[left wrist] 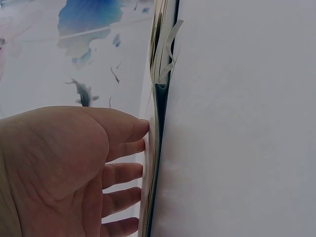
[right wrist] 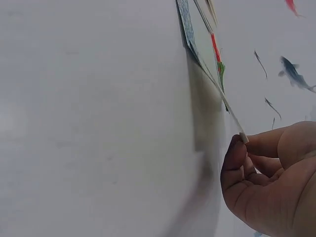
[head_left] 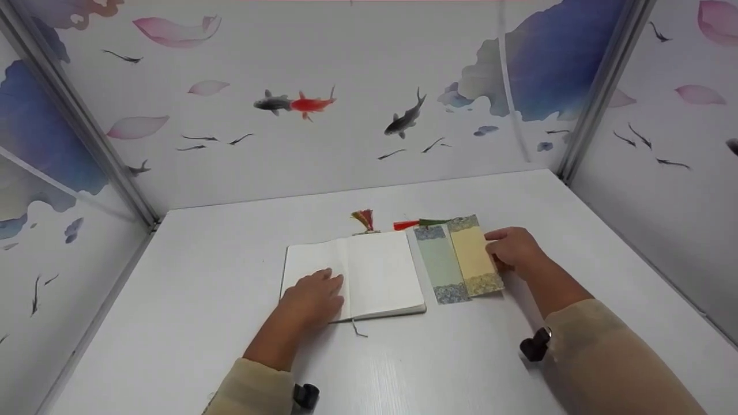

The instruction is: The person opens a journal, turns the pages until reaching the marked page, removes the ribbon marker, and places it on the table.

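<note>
An open notebook (head_left: 383, 274) with blank pages lies on the white table, a thin ribbon marker (head_left: 358, 328) trailing from its lower edge. My left hand (head_left: 314, 297) rests on the left page with its fingers extended; in the left wrist view those fingertips (left wrist: 133, 131) touch the paper. Right of the notebook, my right hand (head_left: 514, 251) pinches the right edge of a yellow bookmark (head_left: 474, 251) with patterned ends. That edge is raised off the table in the right wrist view, between thumb and fingers (right wrist: 232, 158). A pale green bookmark (head_left: 441, 262) lies beside it, partly overlapped by the yellow one.
Red (head_left: 405, 225) and green (head_left: 432, 222) tassels extend leftward from the bookmarks' top ends. A multicoloured tassel (head_left: 364, 219) sticks out beyond the notebook's top edge. White panels (head_left: 346, 173) painted with fish and petals enclose the table (head_left: 219, 276) at the back and both sides.
</note>
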`<state>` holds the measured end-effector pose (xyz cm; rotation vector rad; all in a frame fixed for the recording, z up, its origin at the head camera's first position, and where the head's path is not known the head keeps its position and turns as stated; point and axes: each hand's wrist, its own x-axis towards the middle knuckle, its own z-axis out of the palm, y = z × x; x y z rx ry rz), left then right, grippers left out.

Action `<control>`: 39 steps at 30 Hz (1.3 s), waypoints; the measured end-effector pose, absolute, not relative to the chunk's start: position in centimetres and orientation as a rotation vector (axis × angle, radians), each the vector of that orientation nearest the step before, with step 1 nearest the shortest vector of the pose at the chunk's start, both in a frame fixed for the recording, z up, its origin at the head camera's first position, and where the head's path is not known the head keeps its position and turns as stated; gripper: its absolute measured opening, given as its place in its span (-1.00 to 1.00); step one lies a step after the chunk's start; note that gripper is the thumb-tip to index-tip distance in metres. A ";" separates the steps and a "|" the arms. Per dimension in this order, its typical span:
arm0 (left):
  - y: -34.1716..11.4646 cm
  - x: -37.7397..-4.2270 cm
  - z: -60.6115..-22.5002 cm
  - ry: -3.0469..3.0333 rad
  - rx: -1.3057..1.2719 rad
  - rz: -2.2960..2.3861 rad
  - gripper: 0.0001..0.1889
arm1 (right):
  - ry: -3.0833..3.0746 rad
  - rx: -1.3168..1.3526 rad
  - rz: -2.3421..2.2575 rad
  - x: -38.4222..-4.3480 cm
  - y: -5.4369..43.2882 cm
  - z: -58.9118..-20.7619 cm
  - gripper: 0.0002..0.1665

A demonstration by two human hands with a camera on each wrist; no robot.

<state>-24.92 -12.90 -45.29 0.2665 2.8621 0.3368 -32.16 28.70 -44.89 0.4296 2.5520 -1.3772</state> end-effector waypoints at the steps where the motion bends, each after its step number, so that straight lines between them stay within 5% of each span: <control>1: -12.9 -24.9 -45.3 2.862 0.268 0.337 -0.41 | 2.557 0.427 -1.369 -32.2 28.8 -44.9 -0.35; 39: -12.9 -25.0 -45.2 2.860 0.282 0.354 -0.43 | 2.667 0.193 -1.419 -29.0 18.5 -43.6 -0.39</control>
